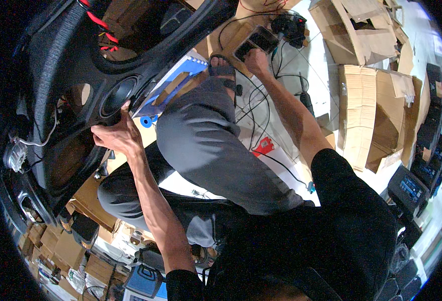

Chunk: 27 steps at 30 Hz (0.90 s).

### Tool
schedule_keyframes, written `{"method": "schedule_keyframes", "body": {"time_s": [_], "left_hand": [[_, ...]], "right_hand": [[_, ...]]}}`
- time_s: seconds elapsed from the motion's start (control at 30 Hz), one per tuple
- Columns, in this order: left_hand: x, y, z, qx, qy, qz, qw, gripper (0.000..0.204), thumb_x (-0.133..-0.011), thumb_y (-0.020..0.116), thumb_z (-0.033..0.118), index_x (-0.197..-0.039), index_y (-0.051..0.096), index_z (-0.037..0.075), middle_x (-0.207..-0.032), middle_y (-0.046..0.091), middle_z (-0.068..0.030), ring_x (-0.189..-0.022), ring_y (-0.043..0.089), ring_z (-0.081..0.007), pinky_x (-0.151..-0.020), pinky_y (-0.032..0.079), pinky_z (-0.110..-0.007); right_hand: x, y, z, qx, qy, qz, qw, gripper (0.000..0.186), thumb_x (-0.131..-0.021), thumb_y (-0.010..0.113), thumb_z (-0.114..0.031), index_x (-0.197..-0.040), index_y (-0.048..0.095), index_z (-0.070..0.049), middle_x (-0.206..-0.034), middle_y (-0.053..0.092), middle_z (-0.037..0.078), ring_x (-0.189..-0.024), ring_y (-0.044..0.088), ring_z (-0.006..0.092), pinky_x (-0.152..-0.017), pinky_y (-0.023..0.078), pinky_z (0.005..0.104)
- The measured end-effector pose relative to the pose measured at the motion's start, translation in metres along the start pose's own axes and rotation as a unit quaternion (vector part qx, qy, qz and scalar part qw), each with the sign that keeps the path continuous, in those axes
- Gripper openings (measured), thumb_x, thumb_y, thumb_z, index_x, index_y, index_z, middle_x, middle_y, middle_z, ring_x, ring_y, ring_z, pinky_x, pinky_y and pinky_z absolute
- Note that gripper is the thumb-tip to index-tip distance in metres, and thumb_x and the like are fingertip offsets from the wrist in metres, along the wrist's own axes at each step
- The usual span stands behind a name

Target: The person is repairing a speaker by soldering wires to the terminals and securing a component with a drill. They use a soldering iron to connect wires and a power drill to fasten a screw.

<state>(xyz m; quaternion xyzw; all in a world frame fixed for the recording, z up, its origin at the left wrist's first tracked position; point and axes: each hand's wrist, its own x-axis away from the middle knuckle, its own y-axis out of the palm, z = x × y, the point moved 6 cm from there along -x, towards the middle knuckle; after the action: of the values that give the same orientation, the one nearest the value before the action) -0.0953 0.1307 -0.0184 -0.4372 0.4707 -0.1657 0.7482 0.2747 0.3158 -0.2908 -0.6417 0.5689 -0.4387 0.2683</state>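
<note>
A large black moulded panel (85,120) with several openings and a round black speaker-like part (119,95) set in it fills the left side. My left hand (119,134) is closed on the panel just below that round part, one digit up against its rim; the other fingertips are partly hidden. Out in front, my right hand (257,62) has its fingers curled at the near edge of a dark rectangular device (262,40) with a glossy face, low over the floor. Twisted red and yellow wires (99,21) hang at the panel's far end.
Black cables (253,108) snake over the tiled floor beside my sandalled foot (223,70). Black power gear (289,29) lies beyond the device. Open cardboard boxes (359,115) stand at right. A blue-and-white box (173,83) sits behind the panel, and a red piece (265,146) lies near my knee.
</note>
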Motion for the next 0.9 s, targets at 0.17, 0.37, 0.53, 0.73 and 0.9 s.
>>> {"method": "schedule_keyframes", "body": {"time_s": [0.17, 0.37, 0.53, 0.73, 0.9], "left_hand": [[-0.001, 0.0, 0.009, 0.009, -0.012, -0.011, 1.0, 0.074, -0.059, 0.08, 0.054, -0.094, 0.047, -0.003, -0.089, 0.057, -0.0143, -0.094, 0.054, -0.0356, -0.092, 0.032, -0.047], [0.003, -0.003, 0.0, -0.004, -0.021, 0.016, 1.0, 0.075, -0.054, 0.084, 0.051, -0.094, 0.051, -0.003, -0.09, 0.059, -0.0154, -0.098, 0.053, -0.0358, -0.091, 0.032, -0.05], [-0.003, -0.005, -0.008, -0.009, -0.047, 0.017, 0.999, 0.067, -0.045, 0.089, 0.044, -0.079, 0.051, 0.0, -0.078, 0.057, -0.016, -0.079, 0.052, -0.0365, -0.074, 0.04, -0.045], [-0.002, -0.003, 0.003, 0.036, -0.01, -0.02, 0.999, 0.065, -0.059, 0.084, 0.031, -0.104, 0.049, 0.001, -0.093, 0.055, -0.015, -0.096, 0.05, -0.0333, -0.09, 0.034, -0.046], [0.004, -0.012, 0.003, 0.028, -0.008, -0.014, 0.999, 0.062, -0.062, 0.081, 0.029, -0.107, 0.047, 0.002, -0.093, 0.052, -0.0146, -0.095, 0.05, -0.0333, -0.09, 0.034, -0.047]], "right_hand": [[-0.011, -0.01, 0.039, -0.08, -0.054, 0.087, 0.991, 0.023, -0.079, 0.06, -0.024, -0.081, 0.067, -0.002, -0.077, 0.065, 0.021, -0.076, 0.065, 0.0366, -0.065, 0.051, 0.0428], [0.059, -0.017, 0.028, -0.057, -0.137, 0.063, 0.987, 0.027, -0.082, 0.058, -0.027, -0.083, 0.066, -0.002, -0.07, 0.063, 0.018, -0.066, 0.064, 0.0301, -0.062, 0.049, 0.0382], [0.154, 0.015, 0.057, -0.06, 0.018, -0.214, 0.975, 0.03, -0.08, 0.062, -0.03, -0.092, 0.067, -0.003, -0.078, 0.064, 0.021, -0.075, 0.062, 0.039, -0.065, 0.048, 0.0457], [0.185, -0.006, 0.081, -0.098, -0.009, -0.193, 0.976, 0.029, -0.081, 0.061, -0.03, -0.092, 0.066, -0.003, -0.078, 0.065, 0.021, -0.074, 0.063, 0.0386, -0.065, 0.048, 0.0454], [0.187, -0.015, 0.079, -0.106, -0.027, -0.198, 0.974, 0.029, -0.081, 0.061, -0.029, -0.092, 0.066, -0.003, -0.078, 0.065, 0.02, -0.074, 0.063, 0.0382, -0.064, 0.048, 0.0451]]}}
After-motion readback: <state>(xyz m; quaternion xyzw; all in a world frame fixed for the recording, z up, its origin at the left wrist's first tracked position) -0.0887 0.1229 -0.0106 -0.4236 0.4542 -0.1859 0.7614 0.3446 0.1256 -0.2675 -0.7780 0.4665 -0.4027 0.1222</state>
